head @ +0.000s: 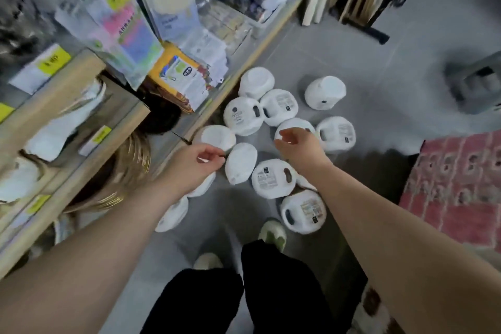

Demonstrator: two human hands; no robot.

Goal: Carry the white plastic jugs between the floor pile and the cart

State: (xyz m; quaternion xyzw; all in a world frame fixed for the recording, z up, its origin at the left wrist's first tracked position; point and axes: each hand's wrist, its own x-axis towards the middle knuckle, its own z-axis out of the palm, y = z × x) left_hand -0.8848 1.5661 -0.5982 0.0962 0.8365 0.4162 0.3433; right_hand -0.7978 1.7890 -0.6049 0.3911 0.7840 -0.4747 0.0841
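Observation:
Several white fluffy round items lie scattered on the grey floor, some with label stickers and dark oval cut-outs on their flat sides, such as one [272, 178] between my arms. My left hand [193, 164] reaches down with fingers loosely curled, holding nothing, just left of a plain white item [240, 163]. My right hand [298, 144] hovers over another white item [294, 126], fingers relaxed and spread, gripping nothing. More of the items lie further off [279, 107] and one stands apart [325, 93].
Wooden shelving [81, 127] runs along the left, filled with packaged goods, white items and golden rings [135, 154]. A pink patterned rug [455, 187] lies on the right. A grey crate [477, 87] sits far right. My legs and slippers [272, 233] are below.

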